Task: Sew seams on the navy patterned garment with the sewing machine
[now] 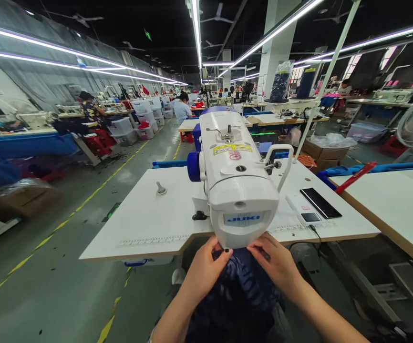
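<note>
A white JUKI sewing machine (237, 176) stands on a white work table (149, 219), its head end facing me. Below that end lies dark navy patterned fabric (235, 295), bunched in my lap. My left hand (204, 269) grips the fabric on the left, thumb pointing toward the machine. My right hand (278, 264) pinches the same fabric on the right, just under the machine's head. The needle area is hidden by the machine body.
A black phone (320, 202) and a small white control box (304, 209) lie on the table right of the machine. Another table (399, 205) stands at right with a red-handled tool (355, 176). Other people sit at sewing stations (92, 112) left of a yellow-lined aisle (95, 190).
</note>
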The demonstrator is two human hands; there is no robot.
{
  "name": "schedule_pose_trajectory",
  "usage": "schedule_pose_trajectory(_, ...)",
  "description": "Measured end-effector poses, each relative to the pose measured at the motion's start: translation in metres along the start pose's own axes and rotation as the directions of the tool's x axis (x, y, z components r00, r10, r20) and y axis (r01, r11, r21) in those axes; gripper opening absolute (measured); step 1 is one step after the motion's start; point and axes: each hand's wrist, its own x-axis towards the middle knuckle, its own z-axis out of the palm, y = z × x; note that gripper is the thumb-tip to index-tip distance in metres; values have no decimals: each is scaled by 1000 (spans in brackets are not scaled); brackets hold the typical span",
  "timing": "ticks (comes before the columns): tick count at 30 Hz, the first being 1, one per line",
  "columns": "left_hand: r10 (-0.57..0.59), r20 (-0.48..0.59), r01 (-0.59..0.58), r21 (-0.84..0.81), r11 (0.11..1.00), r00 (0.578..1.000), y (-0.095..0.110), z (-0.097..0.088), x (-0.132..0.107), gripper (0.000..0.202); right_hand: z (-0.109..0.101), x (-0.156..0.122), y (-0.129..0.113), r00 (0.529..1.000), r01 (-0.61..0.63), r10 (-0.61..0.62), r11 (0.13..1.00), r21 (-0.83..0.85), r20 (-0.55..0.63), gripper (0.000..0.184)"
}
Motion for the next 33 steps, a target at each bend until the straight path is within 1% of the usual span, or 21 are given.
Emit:
schedule_pose_trajectory(1, -3, -5, 3, 7, 1000, 1000, 1, 0, 0, 26, 1, -1, 0, 990, 136, -140, 984, -112, -29, 12)
schedule_pose_trajectory(2, -3, -11, 3, 7, 1000, 1000, 1, 0, 0, 25, 2, -2, 1, 964, 252, -264, 946, -206, -33, 16)
schedule_pose_trajectory(3, 1, -13, -1, -1, 1000, 1000, 2, 1, 1, 23, 3, -2, 2, 933, 341, -360, 898, -277, -18, 18)
schedule_pose_trajectory(4, 8, -13, -9, -12, 1000, 1000, 3, 1, 1, 22, 4, -3, 3, 905, 402, -426, 854, -330, 1, 20)
schedule_pose_trajectory(6, 24, -12, -24, -35, 999, 1000, 4, 2, 2, 20, 5, -3, 5, 872, 462, -488, 796, -391, 36, 21)
schedule_pose_trajectory(8, 28, -5, -28, -43, 999, 1000, 5, 2, 4, 20, 6, -3, 6, 861, 480, -507, 771, -418, 53, 19)
schedule_pose_trajectory(12, 6, 13, -6, -28, 1000, 1000, 8, 0, 6, 21, 6, -3, 7, 851, 493, -521, 754, -433, 62, 19)
schedule_pose_trajectory(16, 1, 8, 0, -30, 1000, 1000, 11, 1, 5, 19, 5, -2, 5, 857, 486, -511, 758, -435, 67, 20)
schedule_pose_trajectory(19, -30, -80, 30, 1, 1000, 996, 9, 7, 4, 15, 4, -2, 4, 862, 490, -500, 775, -400, 85, 22)
schedule_pose_trajectory(21, -51, -144, 56, 30, 998, 988, 5, 11, 4, 14, 4, -2, 4, 875, 476, -476, 807, -348, 91, 24)
schedule_pose_trajectory(22, -53, -165, 61, 40, 997, 985, 4, 13, 4, 14, 4, -2, 4, 886, 458, -456, 827, -326, 87, 26)
schedule_pose_trajectory(24, -32, -174, 38, 31, 999, 984, 1, 14, 4, 15, 3, -3, 3, 916, 396, -397, 863, -313, 64, 29)
schedule_pose_trajectory(27, -3, -133, 2, -9, 1000, 991, -2, 12, 2, 19, 2, -4, 2, 952, 299, -305, 899, -320, 33, 29)
schedule_pose_trajectory(30, -19, -74, 18, -9, 1000, 997, -3, 9, -2, 24, 2, -5, 2, 968, 250, -251, 933, -259, 33, 22)
schedule_pose_trajectory(33, -64, -69, 67, 40, 997, 996, -4, 8, -4, 28, 3, -6, 2, 987, 162, -160, 969, -186, 24, 12)
